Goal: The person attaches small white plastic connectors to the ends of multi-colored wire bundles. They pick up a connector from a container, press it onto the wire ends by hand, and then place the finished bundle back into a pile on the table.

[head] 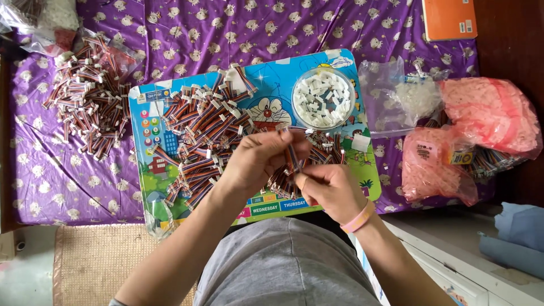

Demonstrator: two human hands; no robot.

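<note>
We look down and first see our grey shirt (283, 266) close to us, with a woven mat (96, 263) on the floor at the left. Just past it are our two hands, held together over the near edge of a colourful cartoon board (266, 207). Our right hand (331, 190) wears a pink wristband (358, 218). Its fingers are pinched shut on a short striped ribbon cable (292, 157). Our left hand (258, 158) is closed too, and its fingertips hold the top part of the same cable. The cable stands almost upright between both hands, a little above the board. There may be a small white plug at its top end, but it is too small to tell for sure.

Under and behind our hands, a big pile of the same cables (204, 133) lies spread over the board. At the far right corner of the board sits a round clear tub (323, 97) full of little white plugs.

The board rests on a purple cloth (226, 28) with small animal pictures. A second heap of cables (88, 102) lies on the cloth to the left. On the right are pink plastic bags (487, 113) and a clear bag (391, 90). An orange book (449, 18) lies at the far edge.
</note>
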